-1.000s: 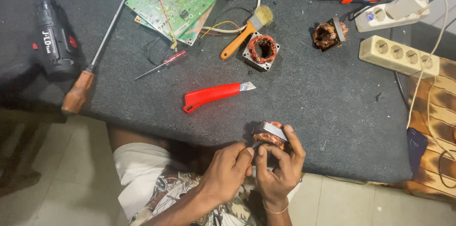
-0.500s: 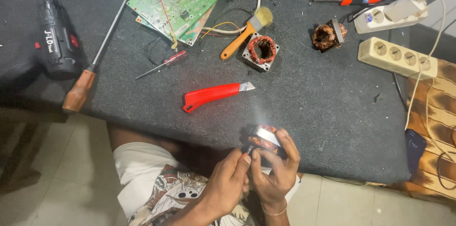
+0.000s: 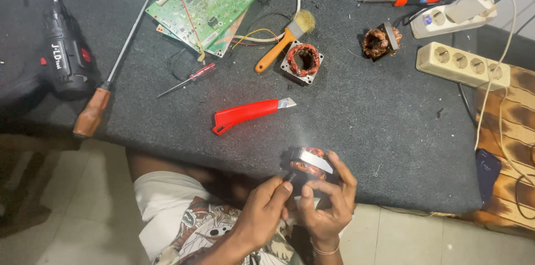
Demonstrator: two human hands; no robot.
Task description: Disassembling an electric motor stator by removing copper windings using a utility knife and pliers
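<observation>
My right hand (image 3: 326,203) grips a small copper-wound motor stator with a shiny metal frame (image 3: 308,163) over the near edge of the dark grey felt-covered tabletop (image 3: 379,125) — left hand's (image 3: 264,212) fingertips pinched together against its side. Red utility knife (image 3: 245,114) lies mid-table; pale tiled floor (image 3: 67,215) below.

Both hands, left (image 3: 266,209) and right (image 3: 326,203), meet with fingers curled inward.

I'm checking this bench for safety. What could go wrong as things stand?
The red utility knife lies with its blade out, close to both hands; a reach could catch it. The motor stator is held at the table's edge by the right hand, with the left hand picking at it; it could slip and fall.
</observation>
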